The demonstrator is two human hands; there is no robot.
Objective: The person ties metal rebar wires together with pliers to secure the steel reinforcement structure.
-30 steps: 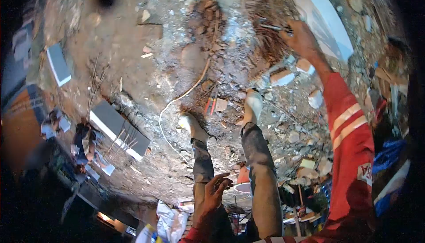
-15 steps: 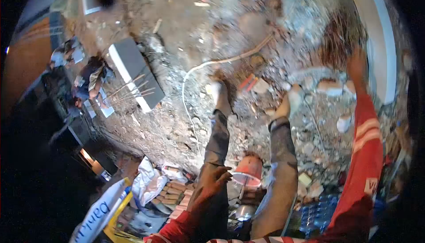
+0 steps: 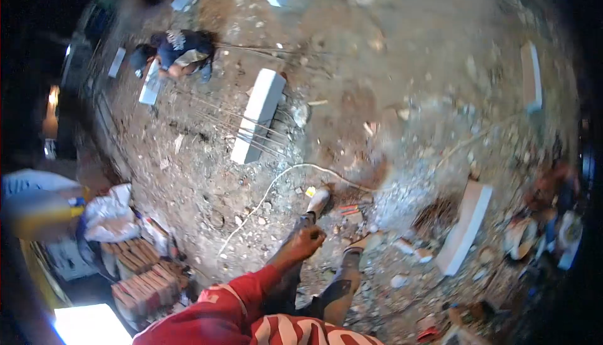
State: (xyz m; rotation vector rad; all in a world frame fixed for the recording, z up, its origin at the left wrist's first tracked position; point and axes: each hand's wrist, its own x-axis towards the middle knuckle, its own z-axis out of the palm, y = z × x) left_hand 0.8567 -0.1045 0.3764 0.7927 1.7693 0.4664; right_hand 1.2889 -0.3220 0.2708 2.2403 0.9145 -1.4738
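Note:
My left hand point(image 3: 308, 242), in a red sleeve, hovers over my left leg with its fingers curled in and nothing showing in them. My right hand is out of the frame. Below it, my two feet stand on the rubble, the left foot point(image 3: 319, 200) beside a small yellow item point(image 3: 310, 191). Between the feet lie red-handled tools point(image 3: 350, 209). A pale hose or cable point(image 3: 276, 182) curves across the ground in front of my left foot. Right of my feet a bundle of thin brown rods point(image 3: 434, 215) lies against a long pale block point(image 3: 466, 229).
Another long block point(image 3: 259, 116) with thin rods across it lies ahead. A crouching person point(image 3: 179, 50) works beside a smaller white block point(image 3: 150, 82) at the upper left. Stacked bricks point(image 3: 147, 288), a white sack point(image 3: 112, 213) and a bright lamp point(image 3: 92, 325) are at the lower left.
The view has swung right and lifted, showing more ground. My right hand, earlier by the rod bundle, has left the frame. My left hand's spread fingers have curled in.

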